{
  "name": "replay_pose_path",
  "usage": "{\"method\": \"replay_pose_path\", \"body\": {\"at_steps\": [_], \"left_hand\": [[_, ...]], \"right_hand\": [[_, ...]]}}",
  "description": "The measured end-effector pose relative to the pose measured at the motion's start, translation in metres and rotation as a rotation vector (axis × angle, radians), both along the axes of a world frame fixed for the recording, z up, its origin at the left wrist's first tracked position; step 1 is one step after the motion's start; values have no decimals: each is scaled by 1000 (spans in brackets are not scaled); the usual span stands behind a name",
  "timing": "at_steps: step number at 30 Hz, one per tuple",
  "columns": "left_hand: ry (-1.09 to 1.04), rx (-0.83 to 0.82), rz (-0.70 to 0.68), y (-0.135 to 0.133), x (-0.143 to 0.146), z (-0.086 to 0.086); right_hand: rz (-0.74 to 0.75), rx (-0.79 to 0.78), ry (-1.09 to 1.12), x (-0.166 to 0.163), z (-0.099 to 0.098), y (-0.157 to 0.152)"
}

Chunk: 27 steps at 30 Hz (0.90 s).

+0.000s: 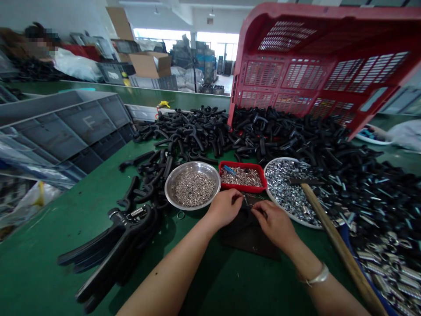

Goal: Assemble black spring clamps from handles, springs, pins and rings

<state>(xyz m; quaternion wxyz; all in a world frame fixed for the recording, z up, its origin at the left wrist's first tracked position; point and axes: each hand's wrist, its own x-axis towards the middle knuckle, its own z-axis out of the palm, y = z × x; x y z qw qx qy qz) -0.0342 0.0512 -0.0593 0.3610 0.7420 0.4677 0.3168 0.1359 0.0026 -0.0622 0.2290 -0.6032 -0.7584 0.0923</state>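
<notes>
My left hand (224, 206) and my right hand (274, 223) meet over a dark mat (247, 239) on the green table (49, 228). Both hands have their fingers pinched around a black plastic part (247, 210) and small metal pieces too small to name. Just beyond my fingers stands a red tray (243, 176) of thin metal pins. A round steel bowl (192, 184) of small metal rings sits left of it. A white bowl (289, 191) of shiny nuts sits to the right, with a wooden-handled hammer (332, 232) lying across it.
A big heap of black plastic handles (256, 131) covers the table's far side under a tilted red crate (315, 57). Assembled black handles (118, 245) lie at the near left. Grey bins (66, 127) stand left. Metal springs (391, 263) lie at right. A person sits far left.
</notes>
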Motion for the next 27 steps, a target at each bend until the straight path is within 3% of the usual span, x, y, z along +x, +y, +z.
{"method": "replay_pose_path", "body": {"at_steps": [5,11,19,27], "left_hand": [[52,77,14,-1,2,-2],[131,120,-13,0,1,-4],[342,170,19,-5,3,-2],[461,331,-99,-10,13,-5]], "right_hand": [[-27,95,-86,-8,-12,-4],[5,132,-129,-9,-13,-4],[-16,287,-560,-23,-10,-10],[88,271,-352,-6,-19,-26]]}}
